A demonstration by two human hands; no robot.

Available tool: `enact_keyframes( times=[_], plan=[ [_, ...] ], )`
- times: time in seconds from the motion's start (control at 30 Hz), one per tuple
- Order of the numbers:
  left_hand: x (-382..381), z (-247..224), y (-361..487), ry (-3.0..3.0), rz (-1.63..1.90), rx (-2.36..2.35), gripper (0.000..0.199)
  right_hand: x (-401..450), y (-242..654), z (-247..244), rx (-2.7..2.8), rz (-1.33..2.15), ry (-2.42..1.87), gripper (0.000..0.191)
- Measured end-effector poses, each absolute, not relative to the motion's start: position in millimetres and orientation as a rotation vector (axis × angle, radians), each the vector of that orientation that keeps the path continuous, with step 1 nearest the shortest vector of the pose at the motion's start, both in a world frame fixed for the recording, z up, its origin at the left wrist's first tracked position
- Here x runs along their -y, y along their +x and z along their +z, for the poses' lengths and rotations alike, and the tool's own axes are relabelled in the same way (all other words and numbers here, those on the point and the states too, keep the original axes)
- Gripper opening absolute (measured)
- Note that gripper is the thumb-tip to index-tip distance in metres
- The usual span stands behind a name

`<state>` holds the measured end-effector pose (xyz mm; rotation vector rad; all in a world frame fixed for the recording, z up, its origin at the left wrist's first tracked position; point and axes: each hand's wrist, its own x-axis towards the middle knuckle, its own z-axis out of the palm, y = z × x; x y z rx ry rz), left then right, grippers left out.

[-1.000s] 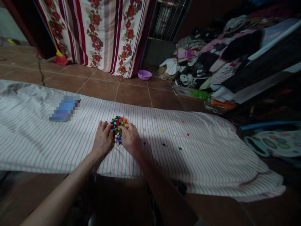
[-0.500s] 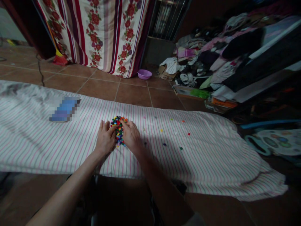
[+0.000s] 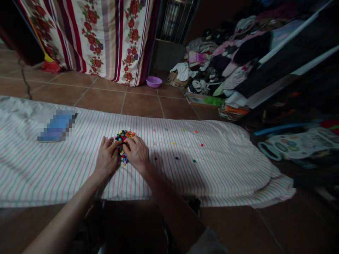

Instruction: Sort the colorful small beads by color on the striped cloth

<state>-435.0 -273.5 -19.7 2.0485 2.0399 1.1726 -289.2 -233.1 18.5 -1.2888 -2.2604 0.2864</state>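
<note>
A heap of small, many-coloured pieces (image 3: 123, 134) lies on a striped cloth (image 3: 87, 165). At its left edge rests my left hand (image 3: 107, 157), its fingers apart and the index finger reaching over the pieces. My right hand (image 3: 137, 152) is at the heap's right side, fingers curled down and thumb near the left index fingertip. Whatever its fingertips pinch is too small to make out. To the right, several single pieces lie spaced apart in rows, among them a yellow piece (image 3: 173, 143), a red piece (image 3: 202, 145) and a green piece (image 3: 194, 161).
A pixelated blue flat object (image 3: 57, 126) lies on the cloth at left. Beyond the cloth's far edge, a purple basin (image 3: 154, 82) and a red broom (image 3: 51, 66) are on the tiled floor by a flowered curtain (image 3: 106, 38). Clothes (image 3: 225, 53) are piled at back right.
The view has shifted, so most things appear further left. My right hand has drawn its fingers in, over the middle of the heap and close to the left fingers. My left hand stays beside the heap.
</note>
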Motion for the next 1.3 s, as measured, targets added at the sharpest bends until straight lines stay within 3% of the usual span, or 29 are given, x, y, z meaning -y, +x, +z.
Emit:
enact_keyframes(
  times=[0.37, 0.83, 1.03, 1.3],
  plan=[
    [281, -18, -444, 2.009, 1.193, -2.045, 0.041, 220, -217, 33, 1.92, 0.334, -1.143, 0.014],
    [287, -18, -439, 2.153, 1.142, -2.054, 0.04, 230, -29, 46, 1.533, 0.231, -1.884, 0.029],
    [289, -13, -438, 2.177, 1.145, -2.032, 0.036, 240, 24, 31, 1.525, 0.327, -1.879, 0.025],
    [289, -12, -440, 2.231, 1.083, -1.976, 0.033, 244, 32, 21, 1.608, 0.34, -1.937, 0.024]
  ],
)
